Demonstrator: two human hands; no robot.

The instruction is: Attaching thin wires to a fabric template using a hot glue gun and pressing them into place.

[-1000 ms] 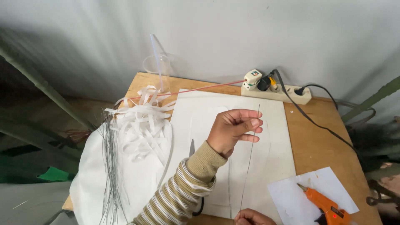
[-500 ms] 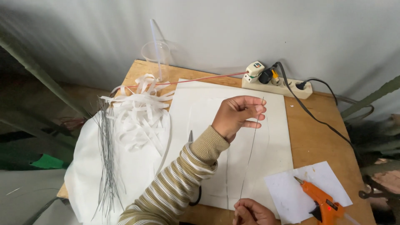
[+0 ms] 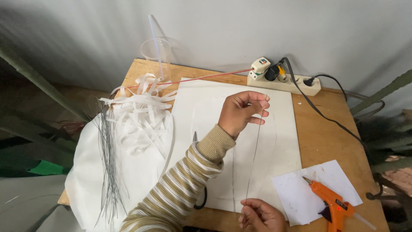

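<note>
Right hand [image 3: 261, 216] sat at the white sheet's [image 3: 206, 111] near edge, pinching the thin wire's [image 3: 254, 154] lower end. Wire ran taut over the sheet. Left hand [image 3: 241, 112] pinched its top end, above mid-sheet. Power strip [image 3: 287, 81] lay beyond the far edge.

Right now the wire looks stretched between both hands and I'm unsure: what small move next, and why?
Probably lower the thin wire flat onto the white foam sheet. The left hand pinches its top end, the right hand its bottom end, and it hangs taut just above the sheet.
</note>
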